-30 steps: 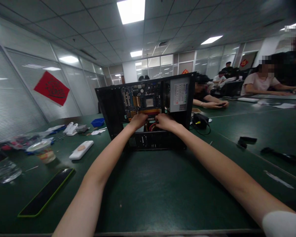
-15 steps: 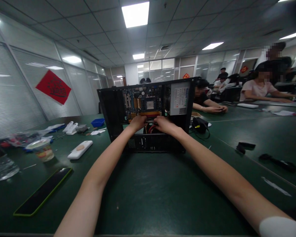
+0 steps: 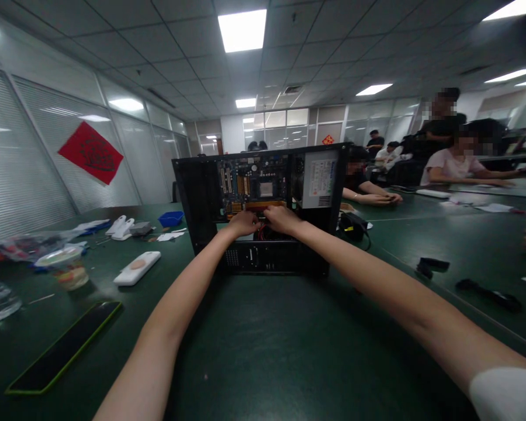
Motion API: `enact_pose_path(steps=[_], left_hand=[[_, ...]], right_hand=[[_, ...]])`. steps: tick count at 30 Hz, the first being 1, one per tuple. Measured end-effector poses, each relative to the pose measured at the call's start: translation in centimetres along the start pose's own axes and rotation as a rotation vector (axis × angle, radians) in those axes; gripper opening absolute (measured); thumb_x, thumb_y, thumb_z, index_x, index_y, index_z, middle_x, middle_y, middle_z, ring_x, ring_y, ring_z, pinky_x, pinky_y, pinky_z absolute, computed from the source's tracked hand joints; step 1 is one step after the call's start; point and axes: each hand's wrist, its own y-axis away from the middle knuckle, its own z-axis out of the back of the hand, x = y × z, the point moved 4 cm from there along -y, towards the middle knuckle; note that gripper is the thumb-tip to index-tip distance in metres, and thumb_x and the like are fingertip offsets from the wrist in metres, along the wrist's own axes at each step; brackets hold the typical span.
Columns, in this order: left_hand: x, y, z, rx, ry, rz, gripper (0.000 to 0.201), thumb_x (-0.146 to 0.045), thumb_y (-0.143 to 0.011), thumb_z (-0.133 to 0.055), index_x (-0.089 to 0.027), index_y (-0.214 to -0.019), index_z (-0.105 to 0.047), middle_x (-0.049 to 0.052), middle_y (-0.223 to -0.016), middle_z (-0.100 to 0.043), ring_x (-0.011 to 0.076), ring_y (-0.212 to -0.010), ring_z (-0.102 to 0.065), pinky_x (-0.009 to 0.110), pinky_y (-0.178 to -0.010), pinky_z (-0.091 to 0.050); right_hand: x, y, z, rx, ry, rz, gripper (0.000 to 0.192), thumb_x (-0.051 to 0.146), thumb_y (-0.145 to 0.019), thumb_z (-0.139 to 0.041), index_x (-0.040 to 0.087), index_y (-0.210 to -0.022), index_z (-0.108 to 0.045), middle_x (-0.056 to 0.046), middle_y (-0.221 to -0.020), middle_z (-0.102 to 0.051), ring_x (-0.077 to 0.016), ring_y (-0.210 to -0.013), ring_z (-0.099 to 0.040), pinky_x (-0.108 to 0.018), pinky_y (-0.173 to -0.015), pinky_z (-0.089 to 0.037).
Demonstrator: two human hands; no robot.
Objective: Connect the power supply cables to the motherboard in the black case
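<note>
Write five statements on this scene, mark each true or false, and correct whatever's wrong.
1. The left hand and right hand both reach into the open computer case. True.
2. The power supply sits left of the motherboard in the picture. False: it sits to its right.
3. Red cables show close to the hands. True.
4. The blue tray stands on top of the case. False: it is on the table, left of the case.
5. A red diamond-shaped sign shows at the left. True.

Bright panels (image 3: 242, 30) light a tiled ceiling (image 3: 179, 26) above glass partitions (image 3: 30, 175) and a green table (image 3: 263, 339).
</note>
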Motion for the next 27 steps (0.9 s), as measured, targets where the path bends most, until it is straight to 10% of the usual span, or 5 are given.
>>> enact_pose_path(steps=[27], left_hand=[[-0.6,0.5,1.2,-0.116,-0.191,-0.115,0.033,-0.034,-0.102,-0.05,-0.028,-0.113,-0.08,0.009,-0.113,-0.078,0.0299,-0.106,-0.073,0.034,-0.082,-0.053]], right_hand=[[-0.5,0.9,-0.8,0.02,-0.071,-0.119,0.035,0.004,-0.092,-0.05,0.01,-0.119,-0.073,-0.02,-0.12,-0.074,-0.0268,-0.115,-0.071,-0.028,-0.092,-0.053]])
